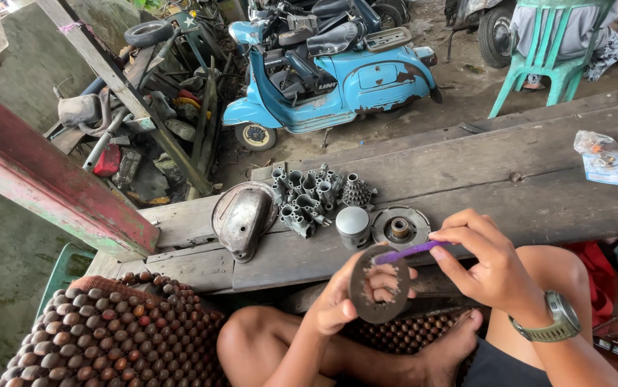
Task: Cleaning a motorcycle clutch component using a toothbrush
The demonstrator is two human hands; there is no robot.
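Note:
My left hand [345,297] holds a round, dark metal plate with a toothed rim [375,287] upright above my lap. My right hand [484,261], with a grey wristwatch, grips a purple brush [405,252] whose head rests against the plate's upper edge. Just beyond the hands, on the wooden bench [509,186], lie a round hub with a centre hole [400,227], a silver piston [352,226], a cluster of grey metal engine parts [309,197] and a rusty curved metal cover [242,218].
A clear plastic bag with small parts [599,154] lies on the bench at the right. A light blue scooter [330,75] stands behind, scrap parts and a tyre to its left, a person on a green plastic chair [549,43] at back right. A wooden bead mat [108,333] covers the seat.

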